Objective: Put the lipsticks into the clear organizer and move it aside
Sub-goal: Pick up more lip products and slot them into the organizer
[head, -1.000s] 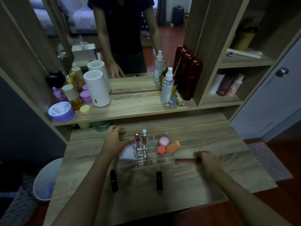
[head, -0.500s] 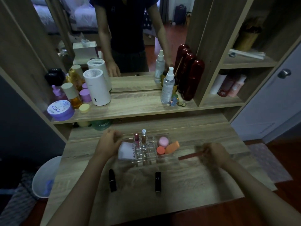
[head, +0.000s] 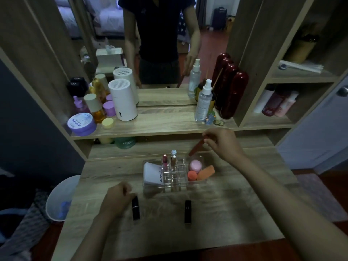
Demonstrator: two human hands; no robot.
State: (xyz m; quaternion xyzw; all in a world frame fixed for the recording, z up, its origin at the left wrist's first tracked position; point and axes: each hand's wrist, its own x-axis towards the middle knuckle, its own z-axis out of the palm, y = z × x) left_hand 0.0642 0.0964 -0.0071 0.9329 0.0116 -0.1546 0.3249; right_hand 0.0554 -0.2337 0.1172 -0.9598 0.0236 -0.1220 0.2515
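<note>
The clear organizer [head: 175, 182] stands mid-table, holding a white tube, two upright lip products [head: 165, 162] and pink and orange sponges. My right hand [head: 223, 143] hovers above its back right corner, shut on a slim red lipstick [head: 195, 147] that tilts down toward the organizer. Two black lipsticks lie on the table in front: one [head: 135, 208] at the left, one [head: 187, 211] further right. My left hand [head: 117, 198] rests at the left black lipstick, fingers curled and touching its top end.
A raised shelf [head: 160, 125] behind the table carries jars, bottles, a white cylinder [head: 123, 99] and a spray bottle [head: 204, 101]. Dark red cases [head: 232, 95] lean at the mirror's right edge. A white bin [head: 62, 196] stands left of the table. Side shelves rise at right.
My right hand lifted the slim red lipstick off the table and carried it up over the organizer. My left hand left the organizer's side and came down to the left black lipstick.
</note>
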